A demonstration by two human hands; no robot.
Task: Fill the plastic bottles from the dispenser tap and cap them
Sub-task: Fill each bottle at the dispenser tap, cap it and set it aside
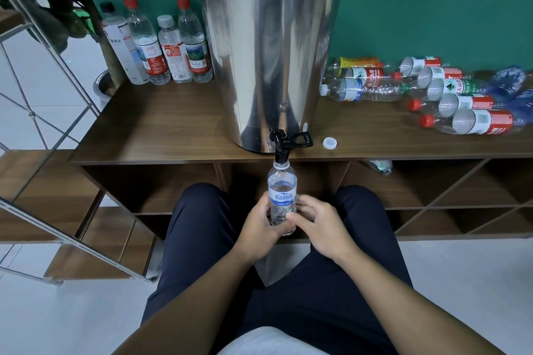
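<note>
A clear plastic bottle [282,187] with a blue label stands upright under the black tap [280,147] of the steel dispenser [268,52], its open mouth right at the spout. My left hand [259,226] grips the bottle's lower body from the left. My right hand [317,223] holds it from the right, thumb across the front. The bottle's white cap [330,143] lies on the wooden table [161,130] just right of the tap. The tap's lever [302,139] points to the right.
Several upright capped bottles [161,46] stand left of the dispenser at the back. A heap of empty bottles [450,95] lies on its side at the right. Open shelves run below the tabletop, and a metal rack [43,138] stands at the left.
</note>
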